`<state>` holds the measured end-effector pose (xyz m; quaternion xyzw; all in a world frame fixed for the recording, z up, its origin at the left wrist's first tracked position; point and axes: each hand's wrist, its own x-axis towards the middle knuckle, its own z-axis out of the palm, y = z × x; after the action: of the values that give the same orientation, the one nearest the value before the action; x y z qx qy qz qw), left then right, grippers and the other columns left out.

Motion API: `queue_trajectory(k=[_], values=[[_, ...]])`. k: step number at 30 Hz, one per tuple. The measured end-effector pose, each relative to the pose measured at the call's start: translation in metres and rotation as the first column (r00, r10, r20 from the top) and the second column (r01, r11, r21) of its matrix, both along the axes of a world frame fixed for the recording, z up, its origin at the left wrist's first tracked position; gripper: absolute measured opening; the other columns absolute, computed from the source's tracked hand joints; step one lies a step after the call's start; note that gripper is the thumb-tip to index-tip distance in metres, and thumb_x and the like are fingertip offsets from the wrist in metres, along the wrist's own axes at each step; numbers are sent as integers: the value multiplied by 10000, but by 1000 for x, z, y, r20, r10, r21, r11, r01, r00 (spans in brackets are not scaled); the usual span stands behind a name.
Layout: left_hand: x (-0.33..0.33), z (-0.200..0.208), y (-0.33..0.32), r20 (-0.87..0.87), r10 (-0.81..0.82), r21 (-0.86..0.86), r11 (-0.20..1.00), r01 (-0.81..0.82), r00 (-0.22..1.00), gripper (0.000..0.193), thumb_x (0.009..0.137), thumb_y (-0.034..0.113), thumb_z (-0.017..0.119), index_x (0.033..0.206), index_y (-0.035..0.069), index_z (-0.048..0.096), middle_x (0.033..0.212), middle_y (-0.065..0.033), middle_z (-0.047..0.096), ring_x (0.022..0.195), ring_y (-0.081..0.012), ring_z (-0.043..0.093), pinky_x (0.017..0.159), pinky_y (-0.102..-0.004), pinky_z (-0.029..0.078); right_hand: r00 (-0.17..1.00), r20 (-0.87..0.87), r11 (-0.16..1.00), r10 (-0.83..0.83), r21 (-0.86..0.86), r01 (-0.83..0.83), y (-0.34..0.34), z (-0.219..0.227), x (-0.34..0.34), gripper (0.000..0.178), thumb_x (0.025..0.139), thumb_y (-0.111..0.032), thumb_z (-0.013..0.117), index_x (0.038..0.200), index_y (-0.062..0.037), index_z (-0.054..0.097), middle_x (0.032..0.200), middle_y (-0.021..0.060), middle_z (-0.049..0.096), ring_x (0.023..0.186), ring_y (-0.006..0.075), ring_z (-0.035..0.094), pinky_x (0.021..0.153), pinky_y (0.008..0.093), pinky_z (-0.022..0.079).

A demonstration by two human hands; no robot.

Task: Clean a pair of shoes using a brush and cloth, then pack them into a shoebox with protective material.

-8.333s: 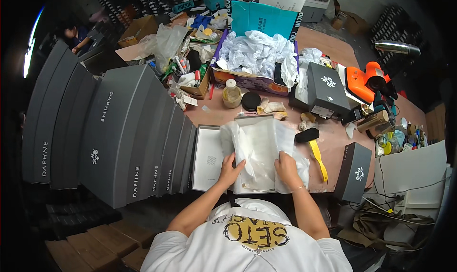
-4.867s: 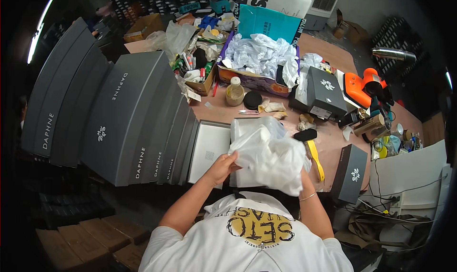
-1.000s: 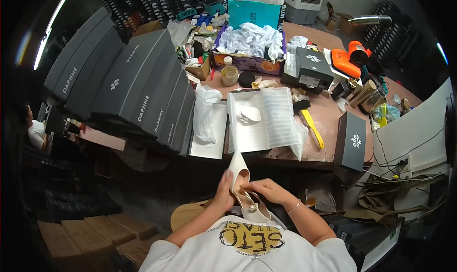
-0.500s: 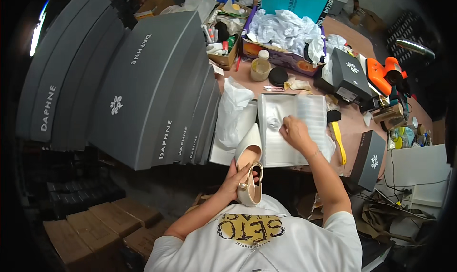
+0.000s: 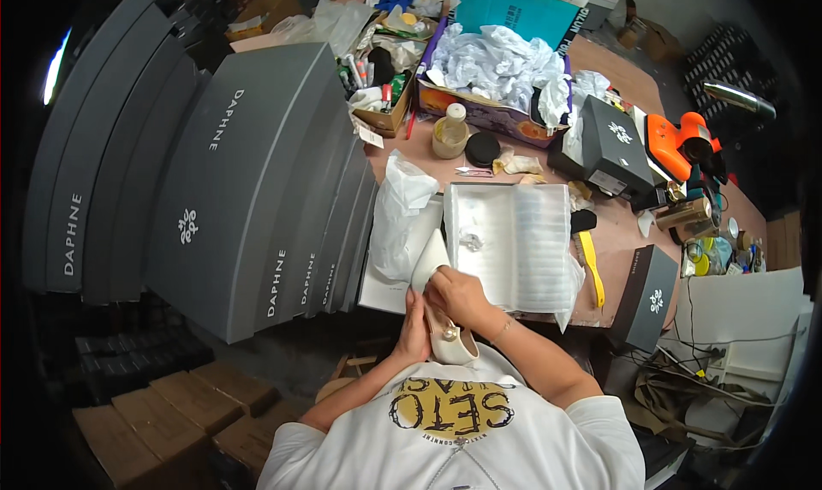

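A cream pointed-toe shoe (image 5: 431, 254) with a pearl-and-gold ornament is held close to my shirt, toe pointing away. My left hand (image 5: 414, 329) is closed on its side from the left. The fingers of my right hand (image 5: 459, 296) are bunched together at the shoe's opening, and whatever they pinch is hidden. Beyond them lies an open shoe box (image 5: 390, 298), with white tissue paper (image 5: 401, 216) standing up on its left part. Its right part has a white foam liner (image 5: 539, 250), with a small crumpled wad (image 5: 470, 240) beside it.
Stacked dark grey shoe boxes (image 5: 248, 182) rise at the left. A purple carton (image 5: 488, 119) of crumpled paper, a jar (image 5: 449, 136) and a black round lid (image 5: 482, 150) stand at the back. A yellow-handled brush (image 5: 592, 269) and another grey box (image 5: 646, 297) lie right.
My right hand has moved from over the box liner, left and toward me, to the shoe's opening. My left hand still holds the shoe. The view has shifted slightly.
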<state>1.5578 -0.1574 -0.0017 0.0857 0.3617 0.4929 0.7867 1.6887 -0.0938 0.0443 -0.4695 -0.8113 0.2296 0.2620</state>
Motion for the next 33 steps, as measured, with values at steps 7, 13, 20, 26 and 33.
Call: queue_trajectory(k=[7,13,20,26,33], values=[[-4,9,11,-24,-67,-161,985,63,997,417,957,452,449,1173,97,482,934,-106,623,809,-217,629,715,-359,527,980,-199,882,-11,-464,-84,38,-5,45,427,791,-313,702,1084,-19,602,975,132,659,861,281,649,693,359,519],[9,39,35,-171,-172,-252,960,125,970,285,936,189,540,1158,86,394,879,-132,601,685,-246,645,561,-355,551,921,367,967,-130,-159,200,84,-122,94,409,730,-153,707,1096,-55,553,1001,175,601,918,357,593,749,441,504],[9,31,48,-321,-241,-140,968,206,916,333,962,237,502,1231,86,375,947,-137,607,742,-252,653,616,-372,566,767,-581,848,-272,-522,-95,46,14,68,349,817,-42,663,1113,-30,479,924,35,585,838,87,559,708,227,494],[11,26,59,-258,-237,-71,972,226,937,353,969,193,454,1271,46,347,1038,-165,583,828,-254,652,660,-336,566,448,-717,787,-534,-615,-45,32,31,70,288,867,-80,609,1115,3,487,997,46,584,883,109,556,760,255,476],[29,41,67,-98,-356,-5,934,358,929,500,884,201,605,1272,78,313,951,-148,602,682,-251,654,576,-308,566,587,-661,835,-467,-548,47,54,42,75,305,863,-121,630,1113,-13,493,1021,45,573,939,103,536,799,263,460]])
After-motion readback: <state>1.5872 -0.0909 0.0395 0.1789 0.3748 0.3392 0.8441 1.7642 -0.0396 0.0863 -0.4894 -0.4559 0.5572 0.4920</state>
